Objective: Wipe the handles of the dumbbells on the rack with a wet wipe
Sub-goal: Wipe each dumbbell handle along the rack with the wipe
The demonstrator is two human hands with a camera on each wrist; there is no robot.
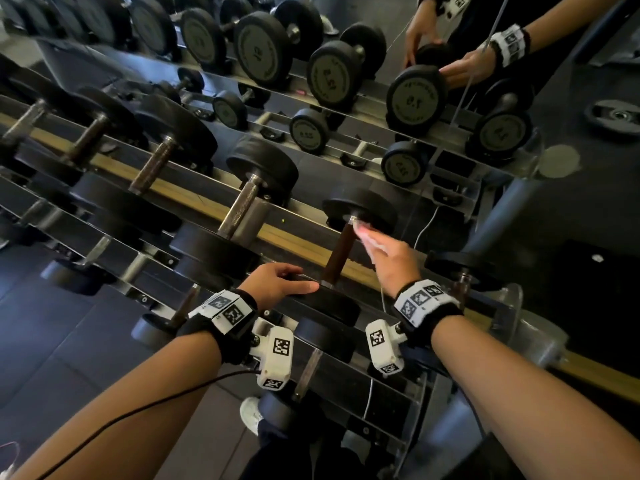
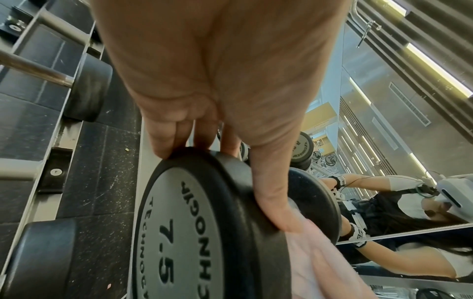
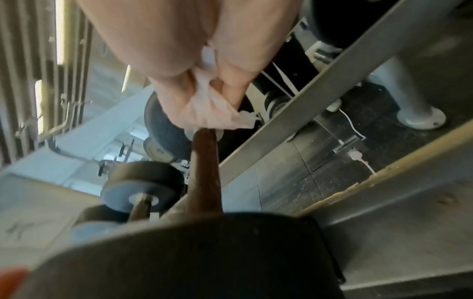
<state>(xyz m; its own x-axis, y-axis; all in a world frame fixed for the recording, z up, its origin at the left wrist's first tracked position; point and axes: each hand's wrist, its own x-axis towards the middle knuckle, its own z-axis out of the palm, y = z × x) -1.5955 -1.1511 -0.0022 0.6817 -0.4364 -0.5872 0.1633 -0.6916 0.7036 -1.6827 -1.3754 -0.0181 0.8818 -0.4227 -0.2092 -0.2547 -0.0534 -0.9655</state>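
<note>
The right hand (image 1: 388,254) has its fingers bunched around a crumpled white wet wipe (image 3: 217,113), thin and creased, and holds it at the far end of a dumbbell's handle (image 1: 341,252), right where the bar meets the far weight (image 1: 360,209). The fingertips are blurred in the head view, so exactly how they lie cannot be made out. The handle is a straight round bar, dull reddish-brown, with a short bright metal collar at each end.

The left hand (image 1: 277,282) rests on the near weight (image 2: 194,232) of the same dumbbell, fingers curved over its rim and thumb stretched along the edge. That weight is a thick round disc with a matte black rubbery rim and a flat grey face stamped 7.5; the lettering around it is partly cut off by the frame edge.

The dumbbell lies across the top tier of a grey metal rack (image 1: 277,209), with a yellow strip running along behind it. More dumbbells (image 1: 242,188) sit to the left, their handles knurled steel. A mirror (image 1: 346,15) behind doubles the row. The lower tiers are partly hidden by the forearms and wrist cameras.
</note>
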